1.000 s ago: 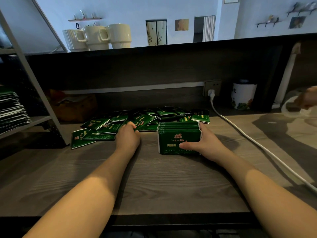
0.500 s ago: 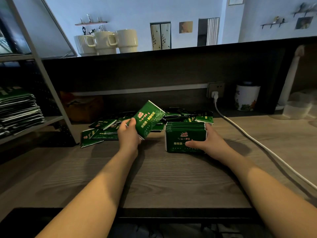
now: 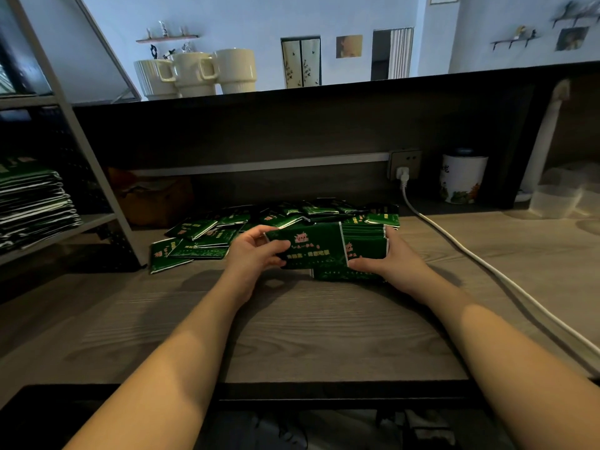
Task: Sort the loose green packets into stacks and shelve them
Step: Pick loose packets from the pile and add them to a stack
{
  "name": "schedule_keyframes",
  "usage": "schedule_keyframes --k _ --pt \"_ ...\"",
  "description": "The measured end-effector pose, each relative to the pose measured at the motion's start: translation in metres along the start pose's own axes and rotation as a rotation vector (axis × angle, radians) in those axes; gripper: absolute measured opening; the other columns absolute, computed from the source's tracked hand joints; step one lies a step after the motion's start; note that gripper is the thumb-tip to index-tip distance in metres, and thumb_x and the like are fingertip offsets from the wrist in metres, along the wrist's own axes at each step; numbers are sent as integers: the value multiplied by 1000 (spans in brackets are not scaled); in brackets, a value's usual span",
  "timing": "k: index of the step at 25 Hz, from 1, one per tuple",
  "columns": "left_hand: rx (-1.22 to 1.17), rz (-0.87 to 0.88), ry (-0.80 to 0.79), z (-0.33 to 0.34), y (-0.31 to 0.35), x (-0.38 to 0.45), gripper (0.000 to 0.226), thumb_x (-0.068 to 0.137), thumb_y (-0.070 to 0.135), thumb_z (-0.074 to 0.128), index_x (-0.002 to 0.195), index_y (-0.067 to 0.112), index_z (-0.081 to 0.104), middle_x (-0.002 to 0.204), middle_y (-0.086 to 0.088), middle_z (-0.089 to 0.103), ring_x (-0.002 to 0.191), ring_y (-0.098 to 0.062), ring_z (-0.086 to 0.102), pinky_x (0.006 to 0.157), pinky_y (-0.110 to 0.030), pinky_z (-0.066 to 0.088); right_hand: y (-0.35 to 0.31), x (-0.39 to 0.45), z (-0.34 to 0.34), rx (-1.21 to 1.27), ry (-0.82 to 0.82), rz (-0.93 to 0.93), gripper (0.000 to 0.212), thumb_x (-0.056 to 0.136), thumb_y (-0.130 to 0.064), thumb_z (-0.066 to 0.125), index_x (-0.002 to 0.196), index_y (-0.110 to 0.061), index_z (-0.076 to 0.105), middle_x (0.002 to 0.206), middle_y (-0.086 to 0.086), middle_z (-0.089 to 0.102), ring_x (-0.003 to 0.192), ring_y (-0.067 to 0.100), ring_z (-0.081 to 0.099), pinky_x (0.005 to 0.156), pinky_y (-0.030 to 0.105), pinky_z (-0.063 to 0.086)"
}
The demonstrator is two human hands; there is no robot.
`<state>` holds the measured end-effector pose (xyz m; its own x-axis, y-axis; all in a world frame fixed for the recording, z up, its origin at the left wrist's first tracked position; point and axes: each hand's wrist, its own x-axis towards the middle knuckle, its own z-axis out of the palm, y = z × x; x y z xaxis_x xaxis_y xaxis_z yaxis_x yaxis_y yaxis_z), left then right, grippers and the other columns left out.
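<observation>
My left hand (image 3: 256, 254) grips one green packet (image 3: 308, 250) by its left edge and holds it against the front of a stack of green packets (image 3: 365, 246) on the wooden counter. My right hand (image 3: 389, 259) grips that stack from its right side, thumb across the front. Behind both hands lies a loose pile of green packets (image 3: 227, 233), spread flat toward the left. More packets (image 3: 31, 203) lie stacked on the metal shelf at the far left.
A white cable (image 3: 487, 271) runs from a wall socket (image 3: 404, 164) across the counter's right side. A white tin (image 3: 462, 178) and clear plastic tubs (image 3: 558, 198) stand at the back right. Three cream mugs (image 3: 194, 74) sit on the upper ledge. A brown bag (image 3: 156, 199) lies behind the pile.
My left hand lifted a packet out of the loose pile and carried it right, onto the front of the stack. My right hand stayed on the stack.
</observation>
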<state>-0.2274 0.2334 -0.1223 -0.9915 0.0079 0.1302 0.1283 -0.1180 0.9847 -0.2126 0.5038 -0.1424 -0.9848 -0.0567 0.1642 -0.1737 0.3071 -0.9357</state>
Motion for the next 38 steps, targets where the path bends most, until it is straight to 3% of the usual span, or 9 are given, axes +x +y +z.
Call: schedule_keyframes --k 6,12,18,22,25,27,30,33,38 --pt "-209 -12 -155 -7 -1 3 30 75 11 72 104 9 64 100 -10 75 85 -21 73 61 -26 57 -1 1 1 12 24 -7 68 70 -27 90 127 -24 52 118 -7 70 108 10 67 104 41 50" --pt "-654 -53 -49 -16 1 8 28 83 13 64 109 6 60 94 -6 74 82 -15 73 64 -21 57 -2 1 2 -9 46 9 71 70 -29 89 129 -24 50 120 -6 69 110 13 65 104 41 48" --pt "204 97 -54 8 -16 3 16 84 -2 75 88 12 70 81 -2 78 66 -17 72 55 -21 56 -4 -1 1 1 17 6 54 80 -17 79 127 -19 50 114 -8 70 104 5 67 103 39 49" --pt "275 165 -56 11 -20 2 19 80 4 83 87 14 68 79 4 78 63 -12 72 55 -21 56 -6 -5 -1 -29 -62 44 116 60 -60 85 152 -24 24 134 -18 50 123 -1 51 106 27 42" --pt "370 193 -92 20 -24 -3 25 77 13 86 87 20 65 79 7 74 68 -8 70 55 -22 55 -4 -6 7 -62 -46 -24 98 57 -40 94 136 -26 37 123 -18 60 113 -3 59 93 17 49" --pt "393 155 -83 23 -24 -1 34 80 15 83 101 22 58 101 3 68 94 -14 67 71 -28 58 -3 -5 9 -63 -26 -45 82 64 -25 93 130 -32 45 120 -20 62 112 -2 60 94 20 49" --pt "326 19 -175 24 -22 2 58 86 5 71 132 25 40 129 -3 49 114 -19 55 83 -29 52 -5 -6 9 -52 -43 -70 72 67 -18 92 111 -49 44 102 -37 59 94 -22 58 72 0 45" --pt "289 -38 -300 30 -22 -1 87 73 5 68 145 31 28 120 -5 60 109 -19 62 93 -35 53 -3 -5 13 -60 -75 -52 71 66 -19 93 112 -44 44 99 -36 62 93 -22 59 67 -3 43" --pt "385 -11 -311 33 -21 -3 76 85 -3 60 143 31 25 94 -1 64 82 -10 62 66 -20 52 -4 -5 17 -70 -76 -56 77 63 -28 94 122 -38 46 111 -20 68 97 -14 62 72 4 48"
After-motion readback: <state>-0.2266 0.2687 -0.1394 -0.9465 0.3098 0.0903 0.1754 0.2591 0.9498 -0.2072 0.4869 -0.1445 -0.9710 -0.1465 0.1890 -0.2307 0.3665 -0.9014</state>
